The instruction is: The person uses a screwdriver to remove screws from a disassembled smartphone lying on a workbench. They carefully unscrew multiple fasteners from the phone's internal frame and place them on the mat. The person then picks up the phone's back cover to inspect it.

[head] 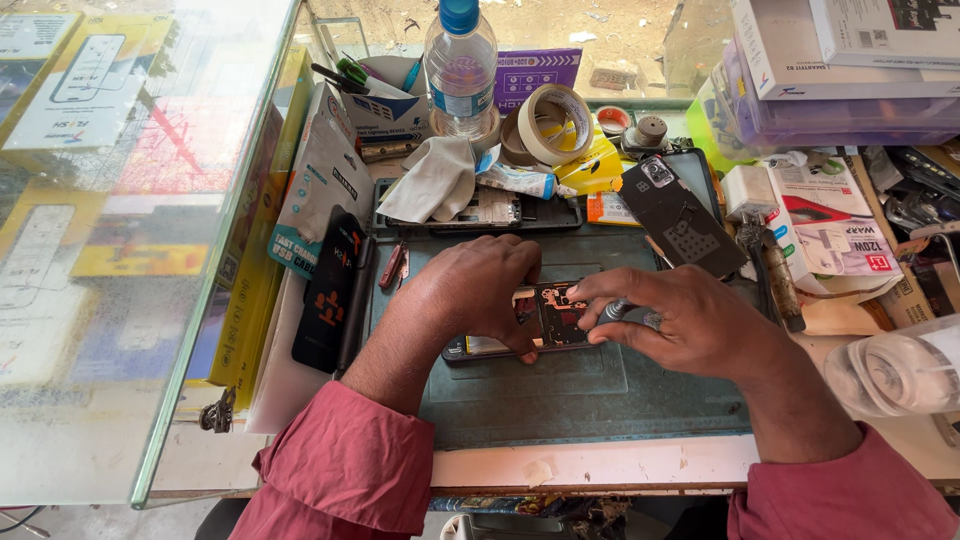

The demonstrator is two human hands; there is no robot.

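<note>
Both hands (480,290) (690,320) arched over opened phone (550,315)

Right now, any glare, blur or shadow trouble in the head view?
Head view: daylight reflections wash over the slanted glass counter pane, veiling the boxes beneath; the opened dark phone between left hand and right hand stays sharp; the clear plastic bottle at the right edge looks soft; wide-angle bending at the edges.
</note>
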